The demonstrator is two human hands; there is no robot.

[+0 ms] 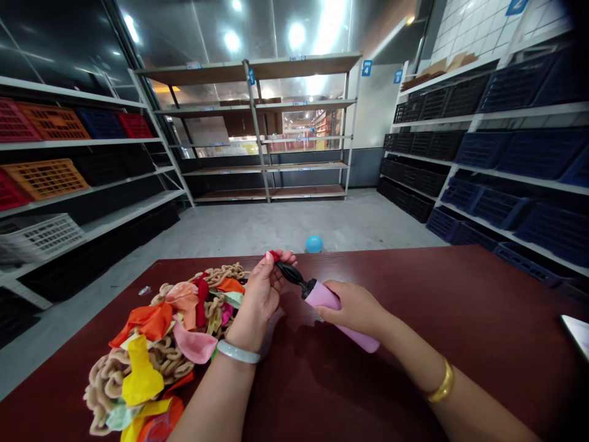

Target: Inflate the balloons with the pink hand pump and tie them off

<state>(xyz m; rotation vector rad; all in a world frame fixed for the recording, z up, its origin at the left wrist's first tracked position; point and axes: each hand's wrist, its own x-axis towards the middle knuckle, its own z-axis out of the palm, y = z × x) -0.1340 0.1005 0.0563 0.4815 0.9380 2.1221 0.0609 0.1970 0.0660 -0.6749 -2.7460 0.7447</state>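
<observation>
My right hand is wrapped round the pink barrel of a hand balloon pump, held just above a dark red table. Its black nozzle points left and up. My left hand is closed at the nozzle tip, pinching the neck of a red balloon there. A pale bangle sits on my left wrist and a gold one on my right. Just left of my left hand lies a pile of flat, uninflated balloons in orange, yellow, pink and red, mixed with tan looped cord.
A blue inflated balloon lies on the concrete floor beyond the table. Metal shelving stands at the back, with crate-filled racks along the left and right walls. A phone-like object pokes in at the table's right edge.
</observation>
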